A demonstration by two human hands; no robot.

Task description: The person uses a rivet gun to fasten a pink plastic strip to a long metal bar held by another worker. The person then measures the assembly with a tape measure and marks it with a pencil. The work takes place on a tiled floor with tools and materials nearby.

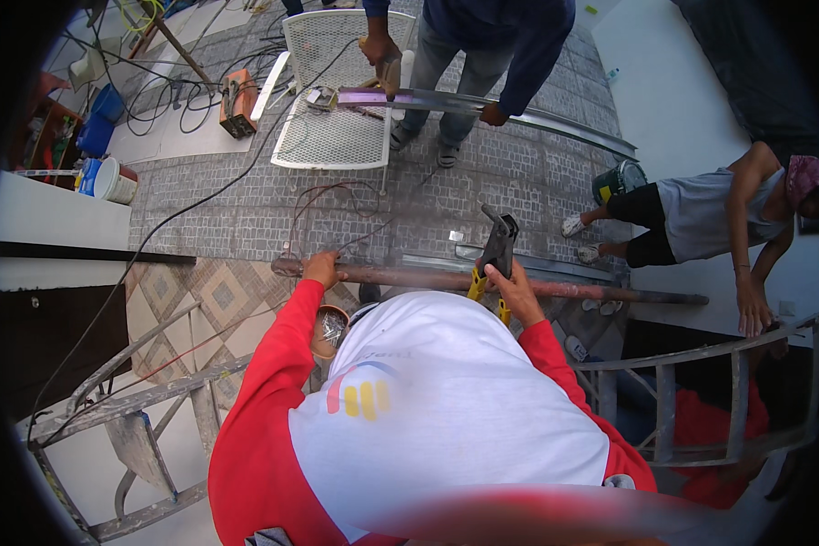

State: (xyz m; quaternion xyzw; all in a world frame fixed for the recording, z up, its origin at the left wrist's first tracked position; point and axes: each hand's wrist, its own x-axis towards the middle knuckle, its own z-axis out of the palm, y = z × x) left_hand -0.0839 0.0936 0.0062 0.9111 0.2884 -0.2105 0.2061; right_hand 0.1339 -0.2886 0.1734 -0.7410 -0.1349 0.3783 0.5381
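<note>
In front of my body, a long rusty reddish-brown pipe (387,276) runs crosswise from left to right. My left hand (322,270) is closed over the pipe near its left end. My right hand (516,289) grips a plier-like hand tool (498,244) with a black head and yellow handles, its head pointing up and away from me. Part of the pipe is behind that hand and tool. Beside my left forearm sits a round brown bowl (326,346) of small silvery metal pieces, too small to name. Shiny metal channels (537,266) lie just beyond the pipe.
Ahead, a person in dark blue holds a long metal channel (555,122) over a white mesh chair (332,146). At right, another person leans on a ladder-like frame (692,364). A paint-spattered ladder (168,400) stands left. Cables trail past an orange box (238,105).
</note>
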